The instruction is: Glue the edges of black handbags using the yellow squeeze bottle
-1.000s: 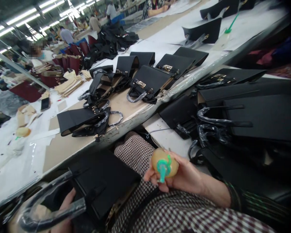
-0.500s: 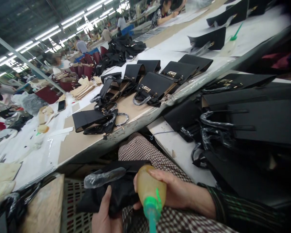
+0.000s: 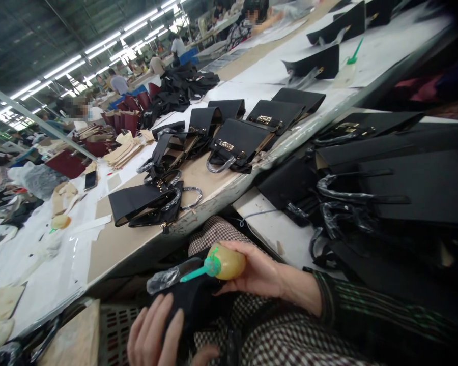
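My right hand [image 3: 257, 269] is wrapped round a squeeze bottle [image 3: 232, 262] of yellowish liquid with a green cap. Its long green nozzle [image 3: 194, 274] points left and slightly down, over a black bag [image 3: 198, 302] lying on my lap. A handle wrapped in clear plastic [image 3: 168, 278] shows on the bag, just left of the nozzle tip. My left hand [image 3: 158, 330] is at the bag's near left side, fingers spread and thumb apart; the fingertips overlap the bag, and firm contact is hard to make out. Part of the bag is hidden behind both hands.
Several black handbags [image 3: 234, 140] with gold clasps stand along the long table [image 3: 110, 249]. More black bags [image 3: 416, 178] are piled on a lower surface at right. A plastic crate [image 3: 118, 330] and a wooden board [image 3: 74, 335] are at lower left. Other people sit farther back.
The bottle has risen and turned, its nozzle swinging from pointing down at me to pointing left over the bag. My left hand has rolled over, fingers now showing apart.
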Demonstrator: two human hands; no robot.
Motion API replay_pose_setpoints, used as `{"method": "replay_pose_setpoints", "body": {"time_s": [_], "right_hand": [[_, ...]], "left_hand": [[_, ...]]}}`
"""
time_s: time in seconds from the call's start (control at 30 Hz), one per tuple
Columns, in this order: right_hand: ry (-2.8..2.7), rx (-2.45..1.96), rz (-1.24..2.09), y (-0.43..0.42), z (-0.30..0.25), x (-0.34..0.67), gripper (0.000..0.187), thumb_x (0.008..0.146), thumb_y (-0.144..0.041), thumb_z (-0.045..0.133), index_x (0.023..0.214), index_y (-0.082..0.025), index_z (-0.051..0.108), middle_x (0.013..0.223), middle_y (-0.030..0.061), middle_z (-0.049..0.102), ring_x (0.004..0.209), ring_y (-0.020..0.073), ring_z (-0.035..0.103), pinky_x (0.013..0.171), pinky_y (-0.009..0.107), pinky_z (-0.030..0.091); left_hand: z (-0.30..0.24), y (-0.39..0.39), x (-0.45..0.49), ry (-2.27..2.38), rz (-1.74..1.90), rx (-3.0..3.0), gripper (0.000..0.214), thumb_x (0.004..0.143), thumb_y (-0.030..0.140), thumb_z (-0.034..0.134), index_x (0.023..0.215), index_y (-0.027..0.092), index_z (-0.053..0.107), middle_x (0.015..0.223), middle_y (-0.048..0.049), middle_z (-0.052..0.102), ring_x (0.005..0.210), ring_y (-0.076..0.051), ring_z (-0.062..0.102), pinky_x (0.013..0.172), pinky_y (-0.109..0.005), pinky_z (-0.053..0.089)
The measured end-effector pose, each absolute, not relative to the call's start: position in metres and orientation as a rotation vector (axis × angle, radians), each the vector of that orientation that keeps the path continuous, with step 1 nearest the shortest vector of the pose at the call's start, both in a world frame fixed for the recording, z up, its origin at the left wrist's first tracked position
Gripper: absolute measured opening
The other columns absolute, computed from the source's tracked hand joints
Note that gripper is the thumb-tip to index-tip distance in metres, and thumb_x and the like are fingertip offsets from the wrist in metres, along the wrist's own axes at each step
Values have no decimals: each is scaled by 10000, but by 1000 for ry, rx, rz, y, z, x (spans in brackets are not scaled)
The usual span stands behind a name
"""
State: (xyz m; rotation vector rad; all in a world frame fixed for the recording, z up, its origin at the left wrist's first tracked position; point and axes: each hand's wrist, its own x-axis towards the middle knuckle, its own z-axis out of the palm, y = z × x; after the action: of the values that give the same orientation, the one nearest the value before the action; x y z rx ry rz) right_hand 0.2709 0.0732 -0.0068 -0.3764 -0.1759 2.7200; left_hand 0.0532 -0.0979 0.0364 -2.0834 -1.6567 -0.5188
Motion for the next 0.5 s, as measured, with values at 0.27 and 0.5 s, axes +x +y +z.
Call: {"method": "replay_pose_setpoints", "body": {"time_s": [0.27,0.5], "right_hand": [[-77,-305,2746,78,-6,270,322,890,-380,734,1082,-125,688,1033,100,761,989,267,718,945,514,571],[149,-229,2702,74,27,279,244,935,-362,662,1077,-164,673,1052,60,762,1007,218,704,1085,490,491]], "left_hand": [[5,-44,43,-1878,-207,-2348,495,1018,523,522,1363,170,562,1130,-179,746,1110,-362,714,892,-477,595],[-3,-39,40,-1580,-427,-2367,316,954,204,637,1267,162,657,1199,-212,728,1103,-381,704,910,-495,590]]}}
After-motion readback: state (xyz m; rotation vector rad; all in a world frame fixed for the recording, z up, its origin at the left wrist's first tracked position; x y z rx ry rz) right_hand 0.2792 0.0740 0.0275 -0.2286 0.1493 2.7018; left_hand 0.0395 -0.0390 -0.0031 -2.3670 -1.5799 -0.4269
